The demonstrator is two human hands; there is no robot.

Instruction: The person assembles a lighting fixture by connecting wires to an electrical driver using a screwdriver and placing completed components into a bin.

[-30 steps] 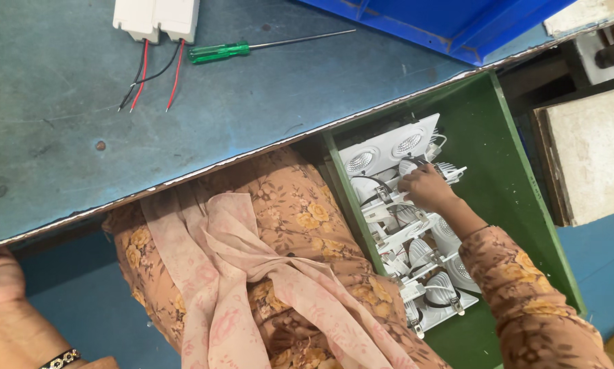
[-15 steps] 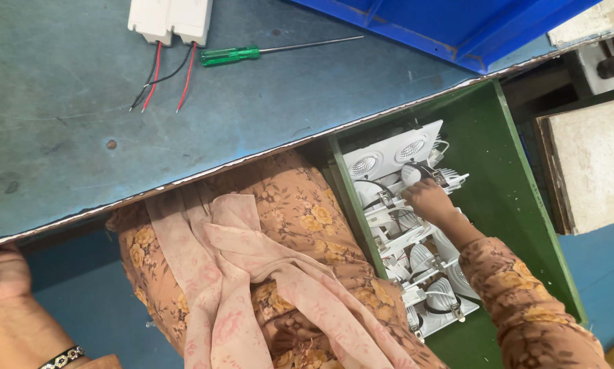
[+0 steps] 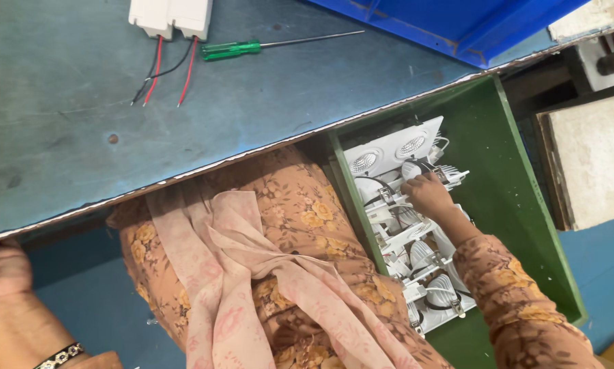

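Right hand (image 3: 428, 193) reaches into the green bin (image 3: 525, 205) beside the surface's (image 3: 252, 102) near edge, fingers curled on white light fittings (image 3: 396, 154); grip unclear. Left hand (image 3: 3, 270) rests below the edge, fingers hidden.

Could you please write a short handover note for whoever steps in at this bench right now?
Right hand: down in the green bin beside the bench, fingers on the stacked white light fittings; whether it grips one cannot be told.
Left hand: resting below the bench edge, holding nothing visible.
On the blue benchtop: a white box with red and black wires and a green-handled screwdriver.
No fitting is on the bench yet.
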